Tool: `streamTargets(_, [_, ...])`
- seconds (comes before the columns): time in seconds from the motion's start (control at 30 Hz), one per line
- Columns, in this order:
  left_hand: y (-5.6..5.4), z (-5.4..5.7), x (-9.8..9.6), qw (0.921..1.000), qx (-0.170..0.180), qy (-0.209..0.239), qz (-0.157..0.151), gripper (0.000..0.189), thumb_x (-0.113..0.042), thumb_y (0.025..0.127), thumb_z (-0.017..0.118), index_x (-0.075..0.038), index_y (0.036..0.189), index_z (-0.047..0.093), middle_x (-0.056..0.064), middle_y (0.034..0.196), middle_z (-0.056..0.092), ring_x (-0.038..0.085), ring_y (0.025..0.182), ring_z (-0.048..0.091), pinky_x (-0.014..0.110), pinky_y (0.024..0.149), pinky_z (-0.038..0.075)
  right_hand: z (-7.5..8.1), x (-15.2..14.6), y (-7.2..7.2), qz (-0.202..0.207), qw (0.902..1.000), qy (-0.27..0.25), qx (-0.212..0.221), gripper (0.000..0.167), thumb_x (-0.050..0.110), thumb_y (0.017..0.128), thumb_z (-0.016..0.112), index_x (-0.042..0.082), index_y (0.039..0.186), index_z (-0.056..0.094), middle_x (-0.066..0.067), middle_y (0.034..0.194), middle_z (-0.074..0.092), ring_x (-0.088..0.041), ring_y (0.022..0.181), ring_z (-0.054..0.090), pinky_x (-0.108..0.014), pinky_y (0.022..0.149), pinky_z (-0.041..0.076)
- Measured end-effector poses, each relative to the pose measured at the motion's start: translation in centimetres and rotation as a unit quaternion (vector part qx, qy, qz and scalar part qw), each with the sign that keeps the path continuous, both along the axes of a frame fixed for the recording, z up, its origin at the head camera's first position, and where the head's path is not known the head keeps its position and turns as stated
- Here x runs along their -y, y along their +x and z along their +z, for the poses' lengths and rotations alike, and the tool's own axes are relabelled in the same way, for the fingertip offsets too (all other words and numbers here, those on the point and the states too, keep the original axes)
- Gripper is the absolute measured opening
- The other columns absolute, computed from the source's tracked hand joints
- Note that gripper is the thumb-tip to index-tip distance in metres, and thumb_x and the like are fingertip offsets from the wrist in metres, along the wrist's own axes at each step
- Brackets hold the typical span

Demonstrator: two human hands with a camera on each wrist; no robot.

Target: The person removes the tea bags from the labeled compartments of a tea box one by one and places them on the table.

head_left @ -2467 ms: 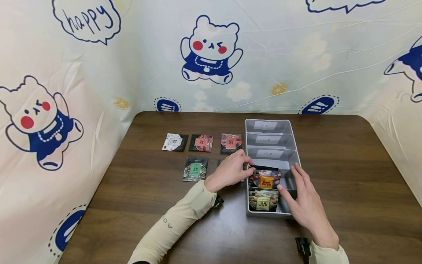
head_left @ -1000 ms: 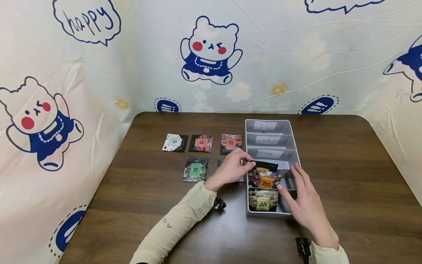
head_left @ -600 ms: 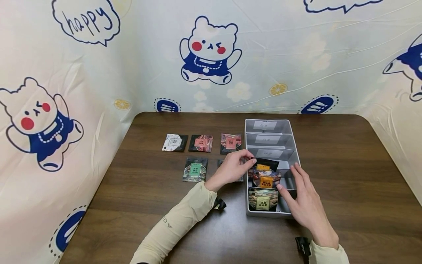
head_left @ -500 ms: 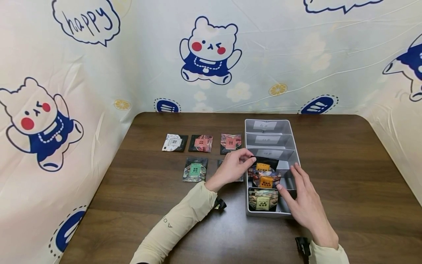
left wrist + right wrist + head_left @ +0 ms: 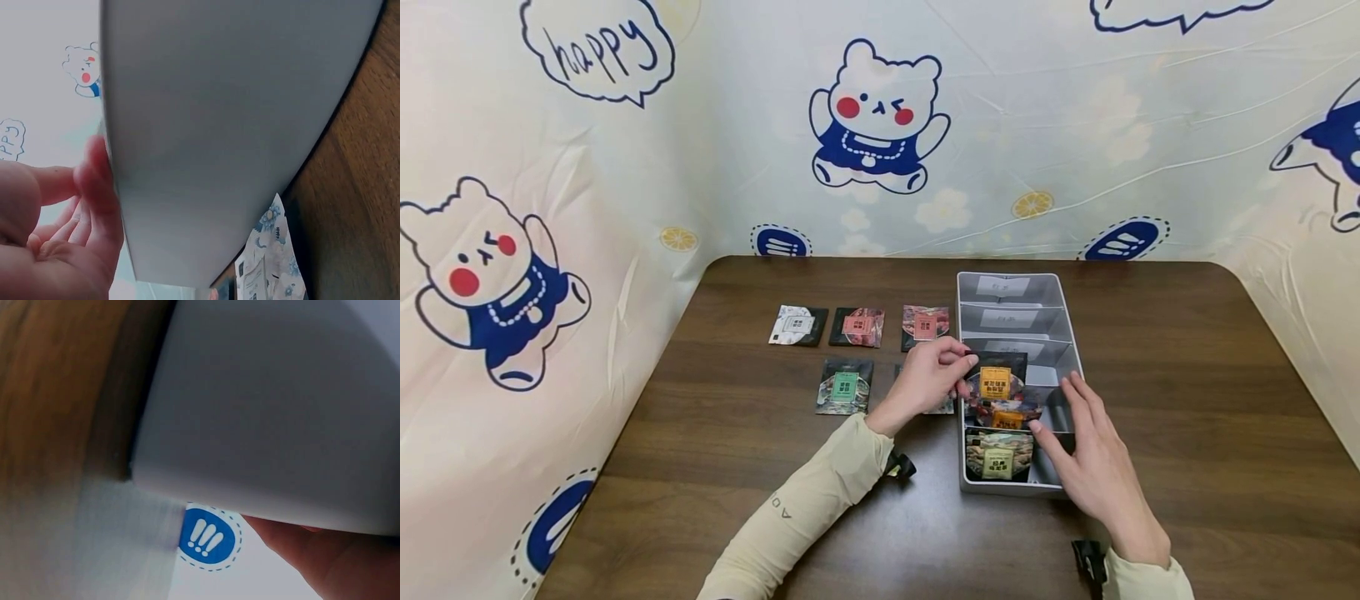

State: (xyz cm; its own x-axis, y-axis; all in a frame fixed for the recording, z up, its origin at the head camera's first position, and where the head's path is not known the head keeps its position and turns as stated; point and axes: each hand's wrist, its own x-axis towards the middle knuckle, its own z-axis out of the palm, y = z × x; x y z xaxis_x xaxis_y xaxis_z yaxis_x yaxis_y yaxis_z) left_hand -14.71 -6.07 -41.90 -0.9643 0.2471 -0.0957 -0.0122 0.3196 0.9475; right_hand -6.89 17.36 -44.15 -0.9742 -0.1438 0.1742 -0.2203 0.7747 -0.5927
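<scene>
My left hand (image 5: 928, 377) pinches the upper left corner of a black tea sachet with an orange label (image 5: 996, 382), standing up out of a grey divided box (image 5: 1015, 488). A second orange-labelled sachet (image 5: 1007, 417) is in front of it in the same compartment, partly covering its lower part. In the front compartment sits a sachet with a pale green label (image 5: 997, 461). My right hand (image 5: 1097, 475) rests on the box's right rim, fingers stretched and thumb reaching inward. In the left wrist view, thumb and finger (image 5: 97, 181) meet at the rim of the tall box wall (image 5: 231, 125).
Left of the box lie a white sachet (image 5: 797, 325), two red-labelled sachets (image 5: 859, 327) (image 5: 925, 325) and a green-labelled sachet (image 5: 844, 387). Another sachet (image 5: 943, 407) is mostly hidden under the left hand. Paper labels (image 5: 1003, 287) mark the rear compartments.
The left hand has drawn the rear orange-labelled sachet upward, so its label now shows above the front one. The right hand has stayed on the box.
</scene>
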Motion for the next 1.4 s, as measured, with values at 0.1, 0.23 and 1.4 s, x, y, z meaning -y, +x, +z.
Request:
streamTargets(0.1, [-0.05,0.16,0.06,0.9992,0.025,0.031,0.001,0.018,-0.017,0.094,0.064,-0.004,0.105,0.063,0.01,0.08,0.073,0.015,0.062,0.069,0.034,0.063,0.057,0.05,0.04,-0.01,0.0,1.0,0.0,0.003,0.072,0.039,0.095,0.059,0.0,0.149,0.03,-0.02,0.156,0.025,-0.047,0.134,0.035,-0.066,0.097,0.033])
streamTargets(0.23, [-0.01,0.33,0.02,0.9968,0.059,0.055,0.002,0.021,-0.009,0.089,0.068,0.001,0.107,0.063,0.016,0.091,0.073,0.014,0.07,0.072,0.032,0.07,0.058,0.05,0.06,-0.01,0.001,1.0,0.0,0.004,0.072,0.039,0.095,0.059,0.0,0.149,0.03,-0.02,0.156,0.025,-0.047,0.134,0.035,-0.066,0.097,0.033])
streamTargets(1.4, [-0.14,0.39,0.17,0.9998,0.007,-0.004,0.016,0.015,-0.022,0.094,0.063,-0.008,0.089,0.067,0.0,0.058,0.058,0.045,0.066,0.057,0.023,0.042,0.028,-0.03,0.02,-0.03,-0.002,1.0,0.0,-0.001,0.072,0.039,0.095,0.059,0.0,0.148,0.031,-0.02,0.155,0.026,-0.047,0.133,0.036,-0.066,0.097,0.033])
